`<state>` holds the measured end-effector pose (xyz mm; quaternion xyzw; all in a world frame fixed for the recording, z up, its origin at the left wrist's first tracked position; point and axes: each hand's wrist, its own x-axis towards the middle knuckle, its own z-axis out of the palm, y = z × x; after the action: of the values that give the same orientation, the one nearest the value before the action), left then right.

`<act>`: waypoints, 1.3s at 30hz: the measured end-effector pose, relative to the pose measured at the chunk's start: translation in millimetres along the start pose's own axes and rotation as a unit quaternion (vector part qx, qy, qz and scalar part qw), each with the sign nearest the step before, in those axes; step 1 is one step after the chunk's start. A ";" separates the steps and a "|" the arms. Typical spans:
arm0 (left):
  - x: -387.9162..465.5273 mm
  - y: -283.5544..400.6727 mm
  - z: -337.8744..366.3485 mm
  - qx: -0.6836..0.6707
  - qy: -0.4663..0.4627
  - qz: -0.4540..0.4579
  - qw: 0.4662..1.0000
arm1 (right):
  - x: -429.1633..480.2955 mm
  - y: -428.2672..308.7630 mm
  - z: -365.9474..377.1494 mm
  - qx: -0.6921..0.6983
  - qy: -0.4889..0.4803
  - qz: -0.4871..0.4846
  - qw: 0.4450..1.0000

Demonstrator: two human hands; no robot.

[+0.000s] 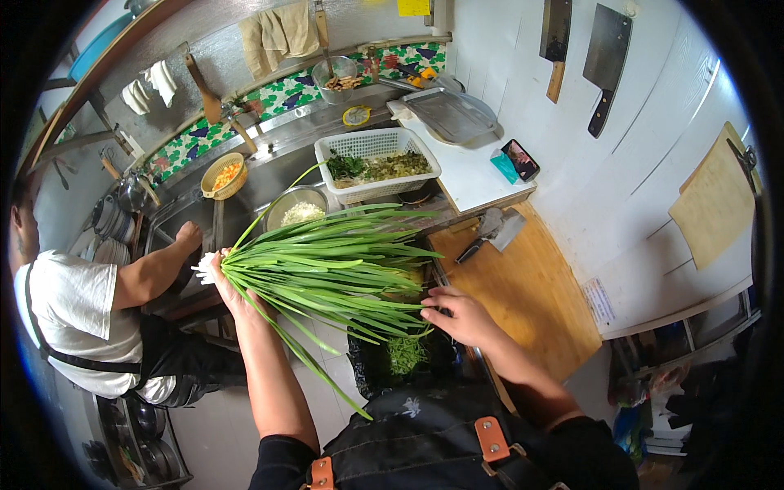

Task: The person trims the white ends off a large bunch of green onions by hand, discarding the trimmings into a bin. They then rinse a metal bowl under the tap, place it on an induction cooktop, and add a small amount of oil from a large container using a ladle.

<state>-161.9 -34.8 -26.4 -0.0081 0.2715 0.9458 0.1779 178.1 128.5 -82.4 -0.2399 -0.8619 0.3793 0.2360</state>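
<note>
A large bunch of garlic chives point(331, 263) spreads out in front of me, white stem ends to the left and long green leaves fanning right. My left hand point(236, 294) grips it around the base of the stems. At the leaf tips on the right is my right hand point(456, 315), its fingers loosely apart; whether they touch a leaf is hard to tell. Beneath the tips stands a bin lined with a black bag point(361, 367), holding green leaf trimmings point(407, 355).
A wooden board point(508, 306) on the right carries a cleaver point(490, 236). Ahead are a white plastic basket of chopped vegetables point(380, 184), a metal bowl of chopped white pieces point(300, 208) and a small yellow basket point(225, 177). At left, a co-worker point(86, 306) reaches into the sink point(184, 226).
</note>
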 end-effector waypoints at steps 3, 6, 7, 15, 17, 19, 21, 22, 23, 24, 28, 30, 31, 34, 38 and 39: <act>-0.1 -1.1 -0.3 0.000 -0.002 -0.009 1.000 | 8.2 -28.7 -33.8 -0.078 0.060 0.019 0.995; -1.2 -3.0 1.2 0.006 -0.012 -0.004 1.000 | 5.4 -76.7 -62.1 -0.001 0.110 -0.031 0.993; -2.7 -4.2 2.0 0.005 -0.021 -0.010 1.000 | 2.6 -91.3 -69.6 0.028 0.114 -0.044 0.992; -10.2 -10.7 11.2 0.033 -0.018 -0.048 0.998 | 34.5 -117.0 -53.5 -0.061 0.084 -0.190 0.976; -8.9 -11.6 9.3 0.005 -0.029 -0.055 0.998 | 41.1 -111.7 -44.0 -0.091 0.069 -0.189 0.975; -6.3 -12.0 6.8 0.006 -0.041 -0.052 0.998 | 43.2 -108.6 -38.4 -0.109 0.048 -0.178 0.977; -4.7 -11.1 4.0 0.006 -0.051 -0.050 0.997 | 43.5 -107.4 -37.1 -0.069 0.039 -0.175 0.981; -4.0 -10.8 3.0 0.007 -0.054 -0.052 0.997 | 43.2 -107.4 -37.4 -0.065 0.033 -0.171 0.983; -4.0 -10.5 1.9 0.006 -0.061 -0.051 0.997 | 42.7 -107.5 -38.1 -0.062 0.030 -0.166 0.984; -2.9 -10.2 1.9 0.003 -0.060 -0.045 0.997 | 42.5 -107.6 -38.9 -0.051 0.019 -0.160 0.986; -2.3 -11.3 1.3 0.008 -0.049 -0.048 0.998 | 45.0 -107.2 -39.9 -0.040 0.011 -0.152 0.988; -1.8 -13.1 1.9 0.036 -0.043 -0.030 0.998 | 47.3 -107.0 -37.8 -0.049 0.020 -0.163 0.985; -1.3 -14.4 2.4 0.026 -0.045 -0.034 0.998 | 48.4 -107.1 -36.2 -0.052 0.023 -0.170 0.984; -1.3 -17.6 3.3 0.010 -0.045 -0.032 0.998 | 48.9 -107.7 -31.7 -0.025 0.048 -0.177 0.983; -3.6 -17.6 0.9 0.017 -0.014 -0.043 0.999 | 46.1 -104.8 -34.2 0.050 0.105 -0.092 0.989; -4.1 -16.8 -0.7 0.032 -0.011 -0.032 0.999 | 44.8 -103.2 -37.4 0.087 0.117 -0.064 0.987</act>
<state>-152.4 -23.3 -35.1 -0.0011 0.2991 0.9306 0.2112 141.2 113.7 29.4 -0.2058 -0.8054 0.4065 0.3791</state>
